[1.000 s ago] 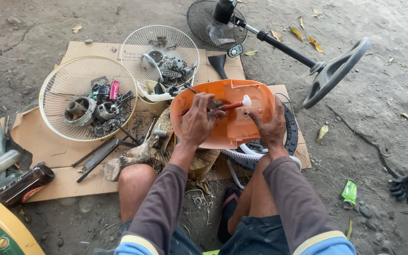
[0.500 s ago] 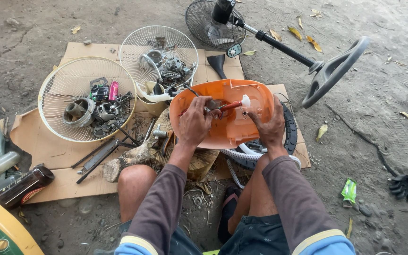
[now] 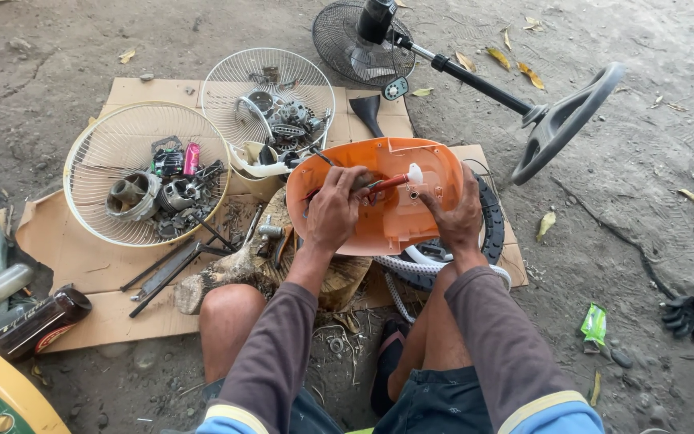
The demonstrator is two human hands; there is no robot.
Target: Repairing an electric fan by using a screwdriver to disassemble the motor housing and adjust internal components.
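The left hand [image 3: 335, 210] has its grip clamped on a red-handled screwdriver [image 3: 385, 184] whose tip points right, into the orange shell [image 3: 379, 221]. The right hand [image 3: 457, 215] grips the shell's right rim, fingers closed on it. The shell sits under both hands, above the cardboard [image 3: 90, 265].

Left hand [image 3: 336, 207] curled, fingers closed in a grip; right hand [image 3: 458, 215] spread, both forearms extended forward.
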